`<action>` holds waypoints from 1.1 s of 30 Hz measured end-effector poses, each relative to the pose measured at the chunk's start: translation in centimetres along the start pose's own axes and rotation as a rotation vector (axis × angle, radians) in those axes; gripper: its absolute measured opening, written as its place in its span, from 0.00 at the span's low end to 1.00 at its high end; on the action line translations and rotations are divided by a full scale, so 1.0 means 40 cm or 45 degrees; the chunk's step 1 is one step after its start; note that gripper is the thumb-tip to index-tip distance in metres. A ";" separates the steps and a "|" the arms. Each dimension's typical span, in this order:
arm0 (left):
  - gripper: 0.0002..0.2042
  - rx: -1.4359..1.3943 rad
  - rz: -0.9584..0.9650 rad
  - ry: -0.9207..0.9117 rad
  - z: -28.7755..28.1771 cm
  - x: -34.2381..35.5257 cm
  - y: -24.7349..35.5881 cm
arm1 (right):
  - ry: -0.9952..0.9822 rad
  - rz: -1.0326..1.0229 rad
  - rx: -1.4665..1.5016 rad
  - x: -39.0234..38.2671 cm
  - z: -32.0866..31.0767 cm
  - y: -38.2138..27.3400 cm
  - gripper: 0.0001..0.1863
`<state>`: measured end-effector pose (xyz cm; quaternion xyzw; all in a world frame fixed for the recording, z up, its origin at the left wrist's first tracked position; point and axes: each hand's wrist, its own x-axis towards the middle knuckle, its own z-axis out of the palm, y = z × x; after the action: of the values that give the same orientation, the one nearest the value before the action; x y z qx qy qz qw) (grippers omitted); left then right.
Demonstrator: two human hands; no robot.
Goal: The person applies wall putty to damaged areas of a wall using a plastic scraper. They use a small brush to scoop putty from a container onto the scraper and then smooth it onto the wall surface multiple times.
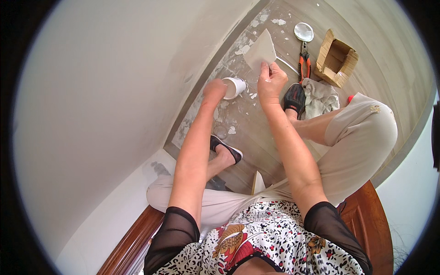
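My left hand [214, 91] is closed at the rim of a small white tub [236, 87], which tilts with its mouth toward the hand. Most of those fingers are hidden. In my right hand [271, 83] I pinch a thin off-white flat piece [261, 49] with straight edges and a pointed corner, thumb on its face. White smears show on the right fingers. The flat piece is held above the floor, a little to the right of the tub and farther out.
White flakes and smears [243, 49] cover the floor along the wall [114, 68] on the left. On the right lie pliers [305, 66] with red and black handles, a round white object [304, 32], an open cardboard box [337, 58], a grey rag [321, 97] and a thin white strip [288, 64].
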<state>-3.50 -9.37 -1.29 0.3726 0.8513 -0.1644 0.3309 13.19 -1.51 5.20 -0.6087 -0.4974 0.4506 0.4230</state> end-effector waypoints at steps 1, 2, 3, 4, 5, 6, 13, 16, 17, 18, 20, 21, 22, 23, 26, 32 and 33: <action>0.15 0.003 0.009 -0.009 -0.004 -0.007 0.000 | 0.005 -0.007 0.001 0.005 -0.001 0.018 0.11; 0.15 0.006 0.019 -0.019 -0.006 -0.014 0.002 | 0.006 -0.006 -0.005 0.004 -0.003 0.037 0.11; 0.15 0.003 0.023 -0.025 -0.007 -0.020 0.007 | 0.008 0.006 -0.014 0.002 -0.006 0.056 0.12; 0.15 -0.075 0.020 -0.070 -0.006 -0.023 -0.004 | 0.002 0.020 -0.014 -0.004 -0.002 0.059 0.12; 0.15 -0.155 0.017 -0.116 -0.003 -0.025 -0.014 | -0.003 0.023 -0.014 -0.011 0.000 0.064 0.12; 0.15 -0.157 0.013 -0.120 0.001 -0.025 -0.022 | -0.022 0.011 -0.075 -0.018 0.001 0.071 0.12; 0.15 -0.722 0.253 -0.312 0.025 -0.009 -0.165 | -0.113 -0.109 -0.200 -0.030 0.016 0.087 0.13; 0.14 -0.939 0.078 -0.473 0.031 -0.037 -0.166 | -0.150 -0.009 -0.160 -0.021 0.007 0.118 0.13; 0.14 -0.983 0.002 -0.547 0.033 -0.047 -0.169 | -0.183 0.003 -0.183 -0.022 0.001 0.122 0.12; 0.14 -0.990 0.001 -0.546 0.034 -0.057 -0.170 | -0.188 -0.001 -0.185 -0.025 -0.001 0.125 0.12; 0.13 -1.081 0.012 -0.576 0.040 -0.075 -0.187 | -0.243 0.016 -0.217 -0.036 0.000 0.126 0.11; 0.13 -1.086 0.009 -0.572 0.045 -0.086 -0.194 | -0.249 0.013 -0.215 -0.041 -0.002 0.128 0.11; 0.13 -1.163 0.037 -0.563 0.049 -0.095 -0.199 | -0.280 -0.042 -0.292 -0.043 -0.005 0.133 0.10; 0.13 -1.241 0.065 -0.554 0.055 -0.104 -0.204 | -0.311 -0.097 -0.369 -0.047 -0.007 0.139 0.10; 0.12 -1.299 0.075 -0.532 0.071 -0.125 -0.222 | -0.368 0.015 -0.341 -0.068 -0.007 0.155 0.10; 0.11 -1.238 0.432 0.056 0.093 -0.145 -0.223 | -0.440 0.074 -0.467 -0.077 0.013 0.179 0.11; 0.11 -1.232 0.435 0.060 0.099 -0.152 -0.220 | -0.436 0.073 -0.460 -0.079 0.022 0.187 0.11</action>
<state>-5.22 -20.52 0.29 0.3142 0.7640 0.3134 0.4683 13.73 -5.65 -1.80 -0.6032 -0.6169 0.4628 0.2037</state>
